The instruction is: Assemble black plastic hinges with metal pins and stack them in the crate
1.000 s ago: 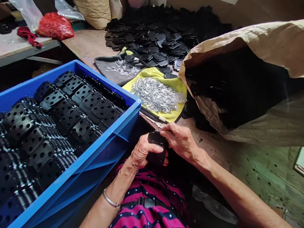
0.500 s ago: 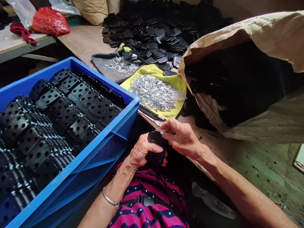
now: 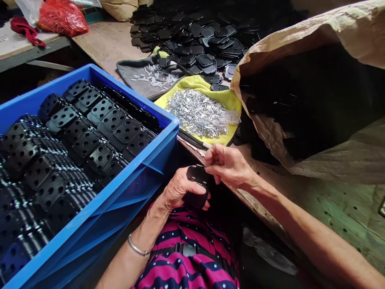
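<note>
Head view: L hand (image 3: 179, 188) closed round blk pc (image 3: 197, 175), R hand (image 3: 227, 165) curled at its top edge, grip unclear

A dark buckle (image 3: 189, 250) sits on a black strap (image 3: 165, 252) across a magenta garment (image 3: 180, 233). Above and below the buckle, wavy navy bands carry pale dots. Left of the buckle, a silvery bangle (image 3: 136, 247) circles the left forearm (image 3: 152, 226). Left hand (image 3: 183, 188) and right hand (image 3: 227, 166) are bare.
</note>
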The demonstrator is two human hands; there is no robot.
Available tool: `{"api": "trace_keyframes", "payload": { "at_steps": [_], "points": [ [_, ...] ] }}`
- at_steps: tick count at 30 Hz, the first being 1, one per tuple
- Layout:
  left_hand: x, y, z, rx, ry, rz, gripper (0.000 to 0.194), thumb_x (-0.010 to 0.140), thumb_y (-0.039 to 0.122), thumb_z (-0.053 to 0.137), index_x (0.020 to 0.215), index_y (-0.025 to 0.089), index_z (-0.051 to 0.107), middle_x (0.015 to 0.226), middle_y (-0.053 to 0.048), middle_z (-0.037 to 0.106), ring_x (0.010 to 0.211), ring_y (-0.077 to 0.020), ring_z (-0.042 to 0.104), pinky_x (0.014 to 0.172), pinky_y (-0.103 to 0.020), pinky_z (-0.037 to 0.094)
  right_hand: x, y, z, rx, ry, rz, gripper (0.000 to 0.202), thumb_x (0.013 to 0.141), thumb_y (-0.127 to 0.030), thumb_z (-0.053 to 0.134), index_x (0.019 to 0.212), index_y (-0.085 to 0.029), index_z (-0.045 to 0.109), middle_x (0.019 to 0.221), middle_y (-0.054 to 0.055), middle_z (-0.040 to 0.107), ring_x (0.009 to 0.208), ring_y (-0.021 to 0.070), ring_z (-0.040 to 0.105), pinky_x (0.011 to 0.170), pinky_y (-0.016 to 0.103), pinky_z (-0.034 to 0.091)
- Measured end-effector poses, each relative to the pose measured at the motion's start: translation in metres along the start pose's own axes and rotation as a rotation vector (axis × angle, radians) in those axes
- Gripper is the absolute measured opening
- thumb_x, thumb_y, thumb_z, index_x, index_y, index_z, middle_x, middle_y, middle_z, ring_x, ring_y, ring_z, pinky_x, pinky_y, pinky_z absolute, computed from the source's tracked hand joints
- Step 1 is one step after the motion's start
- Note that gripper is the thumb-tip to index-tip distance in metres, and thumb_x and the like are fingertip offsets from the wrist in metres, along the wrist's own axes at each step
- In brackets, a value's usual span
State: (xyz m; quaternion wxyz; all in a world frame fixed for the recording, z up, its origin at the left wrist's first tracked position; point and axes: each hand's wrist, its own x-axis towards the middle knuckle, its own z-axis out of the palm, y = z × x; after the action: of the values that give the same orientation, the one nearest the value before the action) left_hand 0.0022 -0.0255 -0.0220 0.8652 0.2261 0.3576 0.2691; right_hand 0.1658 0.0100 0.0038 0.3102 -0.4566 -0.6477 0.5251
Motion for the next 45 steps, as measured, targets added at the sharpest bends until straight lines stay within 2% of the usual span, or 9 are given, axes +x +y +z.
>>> {"api": "trace_keyframes", "payload": {
  "at_steps": [5,7,12,19,24,31,35,40,45],
  "points": [
    [-0.001,-0.002,0.004,0.072,0.049,0.062,0.025,0.060,0.006,0.064,0.083,0.013,0.059,0.064,-0.006,0.067,0.050,-0.0225,0.064,0.050,-0.037,0.055,-0.012,0.003,0.009,-0.319,0.157,-0.221,0.007,0.072,-0.013,0.049,0.074,-0.019,0.052,0.065,0.000,0.056,0.058,0.0111,0.054,0.055,0.024,0.045],
    [-0.002,-0.002,0.004,0.036,-0.002,0.037,0.028,0.062,0.007,0.064,0.089,0.012,0.059,0.064,-0.007,0.068,0.051,-0.0235,0.065,0.050,-0.038,0.055,-0.012,0.005,0.004,-0.194,0.143,-0.155,0.005,0.074,-0.016,0.052,0.077,-0.019,0.055,0.067,0.000,0.058,0.053,0.0101,0.055,0.052,0.023,0.046],
    [-0.001,0.004,-0.001,-0.098,-0.175,-0.016,0.027,0.068,0.009,0.058,0.095,0.012,0.055,0.067,-0.011,0.069,0.054,-0.0261,0.067,0.050,-0.040,0.056,-0.007,0.004,-0.016,0.293,-0.083,0.095,0.016,0.072,-0.027,0.068,0.082,-0.015,0.065,0.068,0.001,0.064,0.053,0.0137,0.063,0.052,0.027,0.054],
    [0.000,-0.003,0.001,-0.156,-0.335,-0.150,0.032,0.061,0.006,0.056,0.092,0.010,0.054,0.066,-0.012,0.070,0.055,-0.0280,0.067,0.048,-0.039,0.056,-0.008,0.005,-0.020,0.444,-0.129,0.118,0.013,0.062,-0.019,0.075,0.074,-0.014,0.071,0.067,0.001,0.067,0.047,0.0119,0.060,0.046,0.023,0.052],
    [0.001,-0.014,0.001,-0.204,-0.282,-0.196,0.029,0.058,0.004,0.059,0.086,0.009,0.054,0.064,-0.014,0.069,0.053,-0.0281,0.067,0.046,-0.037,0.055,-0.009,0.019,-0.017,0.401,-0.210,0.211,0.013,0.066,-0.019,0.073,0.078,-0.015,0.074,0.063,0.001,0.066,0.048,0.0114,0.061,0.050,0.022,0.053],
    [0.009,-0.012,0.000,-0.299,-0.324,-0.261,0.022,0.062,0.010,0.058,0.084,0.009,0.053,0.065,-0.015,0.070,0.055,-0.0285,0.068,0.049,-0.041,0.056,-0.015,0.027,-0.021,0.148,-0.114,-0.049,0.014,0.076,-0.021,0.064,0.085,-0.017,0.074,0.069,0.001,0.067,0.060,0.0129,0.061,0.057,0.024,0.051],
    [0.009,-0.010,0.002,-0.326,-0.368,-0.261,0.014,0.061,0.010,0.057,0.075,0.006,0.055,0.065,-0.016,0.069,0.055,-0.0285,0.068,0.049,-0.040,0.056,-0.014,0.023,-0.024,-0.021,-0.155,-0.211,0.015,0.081,-0.019,0.058,0.086,-0.016,0.072,0.069,0.001,0.066,0.057,0.0113,0.060,0.054,0.022,0.049],
    [0.008,-0.014,0.004,-0.340,-0.348,-0.269,0.015,0.059,0.006,0.057,0.074,0.006,0.055,0.063,-0.015,0.069,0.053,-0.0275,0.067,0.049,-0.039,0.057,-0.017,0.027,-0.017,-0.292,-0.086,-0.392,0.022,0.083,-0.012,0.048,0.088,-0.015,0.069,0.067,0.003,0.064,0.056,0.0098,0.058,0.051,0.019,0.046],
    [0.011,-0.018,0.001,-0.311,-0.326,-0.270,0.014,0.060,0.009,0.057,0.074,0.006,0.056,0.063,-0.014,0.068,0.053,-0.0269,0.067,0.048,-0.039,0.057,-0.020,0.032,-0.009,-0.245,-0.028,-0.288,0.021,0.080,-0.011,0.047,0.084,-0.014,0.068,0.067,0.003,0.066,0.056,0.0104,0.060,0.049,0.019,0.046]
  ]
}}
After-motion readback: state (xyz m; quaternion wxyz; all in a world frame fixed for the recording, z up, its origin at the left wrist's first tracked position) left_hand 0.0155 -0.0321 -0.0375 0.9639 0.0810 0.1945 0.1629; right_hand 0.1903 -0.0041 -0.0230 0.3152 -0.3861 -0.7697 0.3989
